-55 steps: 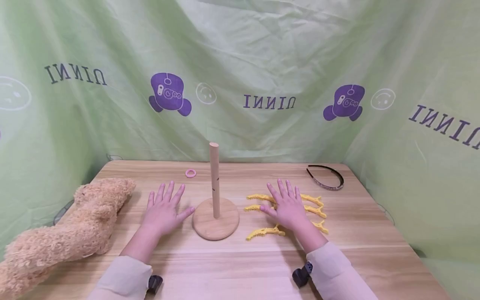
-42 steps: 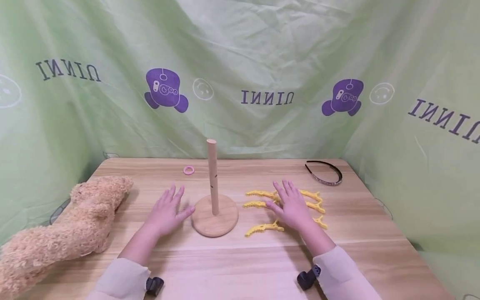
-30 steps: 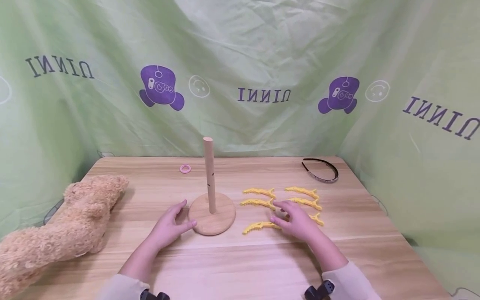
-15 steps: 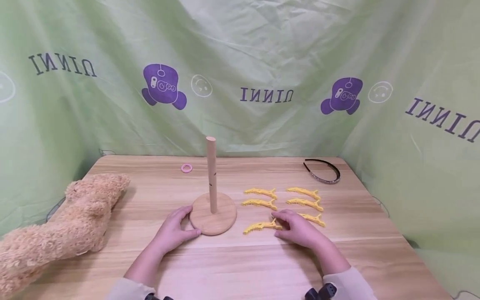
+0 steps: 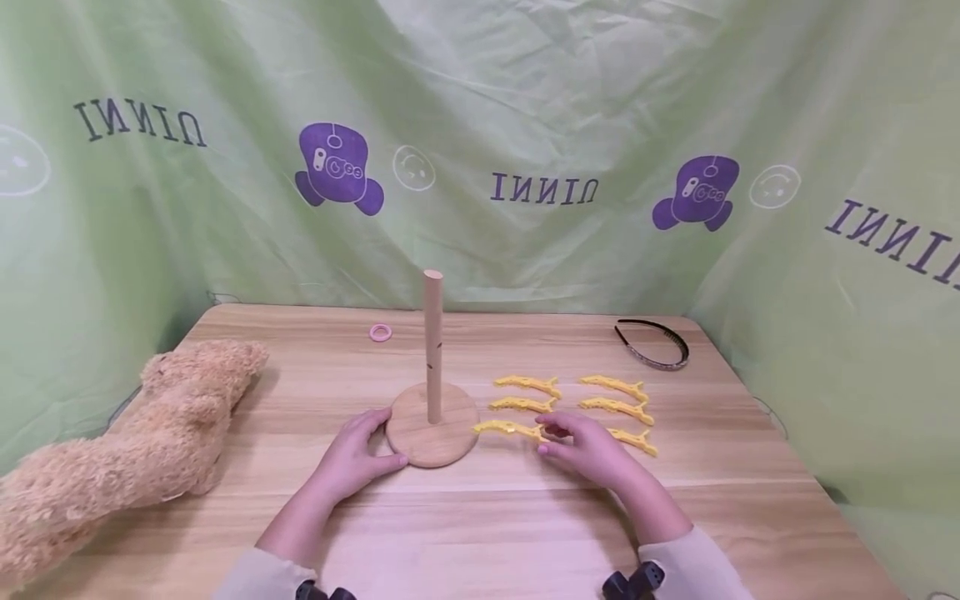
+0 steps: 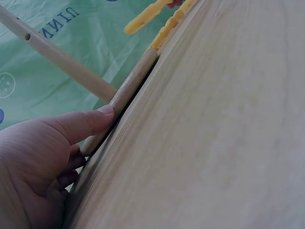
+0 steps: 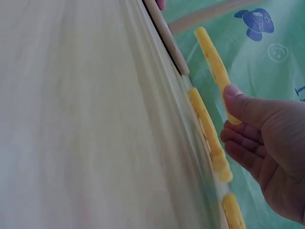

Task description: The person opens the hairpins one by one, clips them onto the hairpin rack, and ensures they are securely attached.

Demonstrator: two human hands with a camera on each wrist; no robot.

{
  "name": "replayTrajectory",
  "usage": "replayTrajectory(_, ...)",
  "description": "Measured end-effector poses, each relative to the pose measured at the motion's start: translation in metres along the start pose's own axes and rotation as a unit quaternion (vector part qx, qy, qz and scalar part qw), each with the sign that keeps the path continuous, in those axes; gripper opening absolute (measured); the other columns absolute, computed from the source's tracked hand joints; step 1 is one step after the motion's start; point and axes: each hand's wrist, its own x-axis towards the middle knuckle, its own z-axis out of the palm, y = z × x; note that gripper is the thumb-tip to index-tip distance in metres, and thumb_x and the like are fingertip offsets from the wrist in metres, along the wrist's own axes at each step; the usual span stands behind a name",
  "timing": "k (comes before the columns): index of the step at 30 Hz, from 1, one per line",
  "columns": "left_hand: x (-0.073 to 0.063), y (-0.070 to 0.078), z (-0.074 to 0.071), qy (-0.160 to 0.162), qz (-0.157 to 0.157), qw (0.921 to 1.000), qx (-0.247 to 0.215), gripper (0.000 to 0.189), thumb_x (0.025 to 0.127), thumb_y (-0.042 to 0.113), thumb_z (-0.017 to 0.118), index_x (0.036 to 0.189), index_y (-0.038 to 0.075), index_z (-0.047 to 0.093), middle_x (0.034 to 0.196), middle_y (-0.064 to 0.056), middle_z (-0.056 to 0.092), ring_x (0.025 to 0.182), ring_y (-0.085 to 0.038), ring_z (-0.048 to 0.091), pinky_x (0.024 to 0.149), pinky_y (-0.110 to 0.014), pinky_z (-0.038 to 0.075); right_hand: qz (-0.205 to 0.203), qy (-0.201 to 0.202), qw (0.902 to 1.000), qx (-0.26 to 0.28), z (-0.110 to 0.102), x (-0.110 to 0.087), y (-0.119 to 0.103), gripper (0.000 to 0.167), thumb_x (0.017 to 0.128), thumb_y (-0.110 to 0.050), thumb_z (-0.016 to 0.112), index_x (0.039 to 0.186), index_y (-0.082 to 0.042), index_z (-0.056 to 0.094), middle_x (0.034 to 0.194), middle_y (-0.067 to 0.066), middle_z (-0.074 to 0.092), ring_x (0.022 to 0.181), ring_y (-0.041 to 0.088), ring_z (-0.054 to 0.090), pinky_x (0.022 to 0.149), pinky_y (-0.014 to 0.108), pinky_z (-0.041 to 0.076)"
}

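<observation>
My left hand (image 5: 352, 457) holds the left edge of a round wooden base (image 5: 450, 446), from which a wooden post (image 5: 433, 350) stands upright. In the left wrist view the thumb (image 6: 86, 125) lies on the rim and the other fingers are partly hidden behind it. Thumb and fingers of my right hand (image 5: 588, 452) pinch the forked end of a yellow hair clip (image 5: 506, 427). The right wrist view shows that clip (image 7: 213, 59) raised off the table, its tip pointing toward the stand. Several similar yellow clips (image 5: 615, 407) lie in two columns beyond and beside this hand.
A pink hair tie (image 5: 380, 332) lies near the back edge, left of the post. At the back right is a black headband (image 5: 656, 354) with a glittery band. Something fluffy and tan (image 5: 180, 417) occupies the table's left side. Green printed cloth (image 5: 540, 250) surrounds the wooden table (image 5: 480, 533).
My left hand has come right and taken hold of the base edge. My right hand has picked up the nearest left-column clip and carried it toward the stand.
</observation>
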Motion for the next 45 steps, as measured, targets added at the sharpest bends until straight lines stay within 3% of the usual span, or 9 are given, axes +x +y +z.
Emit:
replayTrajectory(6, 0.000, 0.002, 0.000, -0.007, -0.009, 0.9999, -0.006, 0.083, 0.074, 0.030, 0.085, 0.139, -0.007, 0.048, 0.141, -0.026, 0.051, 0.136, -0.045, 0.041, 0.116, -0.057, 0.031, -0.045, 0.035, 0.9981, -0.025, 0.008, 0.017, -0.017, 0.037, 0.089, -0.018, 0.070, 0.123, -0.006, 0.066, 0.115, 0.011, 0.069, 0.105, 0.027, 0.065, 0.094, 0.048, 0.054)
replayTrajectory(14, 0.001, 0.004, 0.002, -0.007, -0.009, 0.9999, -0.003, 0.082, 0.073, 0.028, 0.085, 0.138, -0.007, 0.049, 0.141, -0.026, 0.052, 0.136, -0.045, 0.041, 0.116, -0.057, 0.031, -0.037, 0.070, 0.9955, -0.052, 0.021, 0.042, -0.037, 0.025, 0.087, -0.016, 0.073, 0.109, -0.006, 0.073, 0.097, 0.005, 0.072, 0.090, 0.017, 0.065, 0.085, 0.040, 0.057)
replayTrajectory(19, 0.002, 0.004, 0.002, -0.007, -0.009, 0.9999, -0.002, 0.081, 0.073, 0.028, 0.085, 0.138, -0.007, 0.049, 0.140, -0.026, 0.052, 0.135, -0.045, 0.042, 0.116, -0.057, 0.031, -0.058, 0.050, 0.9949, -0.065, 0.029, 0.057, -0.047, 0.021, 0.087, -0.017, 0.073, 0.105, -0.007, 0.074, 0.090, 0.002, 0.071, 0.079, 0.010, 0.059, 0.075, 0.031, 0.054)
replayTrajectory(25, 0.002, 0.004, 0.002, -0.006, -0.011, 0.9999, -0.002, 0.081, 0.073, 0.027, 0.085, 0.137, -0.007, 0.049, 0.140, -0.025, 0.052, 0.135, -0.045, 0.042, 0.115, -0.057, 0.032, -0.080, 0.027, 0.9931, -0.081, 0.036, 0.070, -0.057, 0.021, 0.088, -0.019, 0.073, 0.105, -0.007, 0.074, 0.088, 0.002, 0.071, 0.077, 0.011, 0.058, 0.072, 0.028, 0.052)
replayTrajectory(34, 0.001, 0.003, 0.000, -0.003, -0.015, 0.9999, 0.002, 0.081, 0.073, 0.027, 0.085, 0.137, -0.008, 0.050, 0.140, -0.026, 0.052, 0.135, -0.045, 0.041, 0.115, -0.057, 0.032, -0.096, 0.009, 0.9913, -0.089, 0.040, 0.076, -0.069, 0.023, 0.089, -0.018, 0.071, 0.108, -0.005, 0.073, 0.093, 0.006, 0.071, 0.080, 0.013, 0.059, 0.074, 0.031, 0.054)
replayTrajectory(45, 0.001, 0.004, 0.000, -0.001, -0.015, 0.9999, 0.000, 0.081, 0.073, 0.027, 0.085, 0.137, -0.008, 0.050, 0.140, -0.026, 0.053, 0.135, -0.045, 0.042, 0.115, -0.057, 0.032, -0.104, -0.006, 0.9919, -0.073, 0.041, 0.074, -0.069, 0.031, 0.091, -0.018, 0.069, 0.119, -0.005, 0.068, 0.106, 0.011, 0.070, 0.095, 0.021, 0.065, 0.087, 0.041, 0.056)
